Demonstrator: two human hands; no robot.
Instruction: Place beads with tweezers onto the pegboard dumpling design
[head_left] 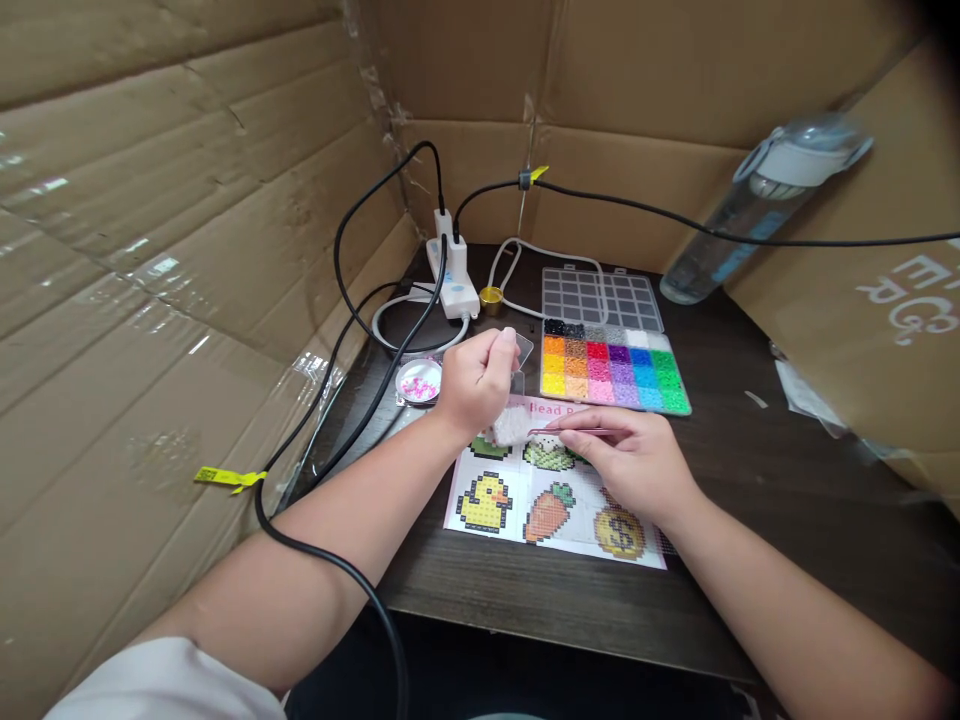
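Observation:
My left hand (480, 375) is closed in a fist above the top of a printed bead pattern sheet (517, 540); what sits inside its fingers is hidden. Clear plastic (525, 350) shows just beyond the thumb. Below that fist is a whitish, bead-textured piece (512, 425), blurred; whether it joins the hand I cannot tell. My right hand (630, 455) grips thin pinkish tweezers (574, 431), whose tip reaches the right edge of the whitish piece. Yellow duck, carrot and coin patterns are visible on the sheet.
An open compartment box (615, 370) of coloured beads lies behind the sheet. Left of it are a small dish (420, 382) of pink and white beads, a gold cup (491, 297) and a power strip (454, 280). Black cables (334, 235) cross the left. A bottle (765, 205) leans against cardboard.

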